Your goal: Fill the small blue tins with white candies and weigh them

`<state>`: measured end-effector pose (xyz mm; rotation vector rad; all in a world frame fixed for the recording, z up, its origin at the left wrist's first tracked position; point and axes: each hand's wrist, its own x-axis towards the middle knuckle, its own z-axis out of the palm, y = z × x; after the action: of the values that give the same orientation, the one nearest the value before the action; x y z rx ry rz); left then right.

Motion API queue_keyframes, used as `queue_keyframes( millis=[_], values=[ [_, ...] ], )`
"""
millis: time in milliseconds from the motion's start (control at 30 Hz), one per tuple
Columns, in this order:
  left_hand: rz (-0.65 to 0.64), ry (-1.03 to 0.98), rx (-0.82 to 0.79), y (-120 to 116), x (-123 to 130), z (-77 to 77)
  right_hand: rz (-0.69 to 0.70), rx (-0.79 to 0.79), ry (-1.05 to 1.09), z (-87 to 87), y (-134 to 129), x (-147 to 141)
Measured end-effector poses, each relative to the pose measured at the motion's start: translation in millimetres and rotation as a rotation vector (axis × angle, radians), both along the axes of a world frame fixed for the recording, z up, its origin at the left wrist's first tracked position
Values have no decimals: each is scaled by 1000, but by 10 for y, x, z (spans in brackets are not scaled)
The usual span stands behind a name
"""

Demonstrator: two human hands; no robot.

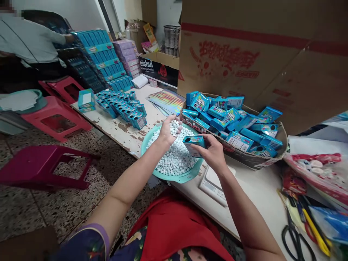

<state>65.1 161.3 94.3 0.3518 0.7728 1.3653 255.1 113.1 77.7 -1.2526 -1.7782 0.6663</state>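
My left hand (165, 133) is cupped palm up around a handful of small white candy pellets (174, 127), above a turquoise plastic basin (182, 178). Many more loose pellets (172, 164) fill the basin. In my right hand (215, 151) is a small blue candy box (193, 149), gripped at its right end and held over the basin's right side. A dark round hole shows in the box's top. The two hands are close together, with the box just right of the left fingers. Whether anything is inside the box cannot be seen.
An open carton (257, 165) heaped with similar blue boxes stands to the right. A white scale (213, 185) lies before it, and scissors (295, 232) at far right. Rows of blue boxes (122, 107) stand left. Stools (40, 166) and a person (32, 40) are beyond the table's left edge.
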Motion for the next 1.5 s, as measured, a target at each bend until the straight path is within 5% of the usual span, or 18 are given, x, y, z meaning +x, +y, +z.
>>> queue_keyframes(
  millis=[167,400,1500],
  values=[
    [96,64,170,7,178,122,15,47,-57,60,138,-226],
    [174,214,155,105,202,85,-2,107,-113,187,162,-257],
    [71,478,343,132,285,192,-19,-76,107,81,302,-305]
  ],
)
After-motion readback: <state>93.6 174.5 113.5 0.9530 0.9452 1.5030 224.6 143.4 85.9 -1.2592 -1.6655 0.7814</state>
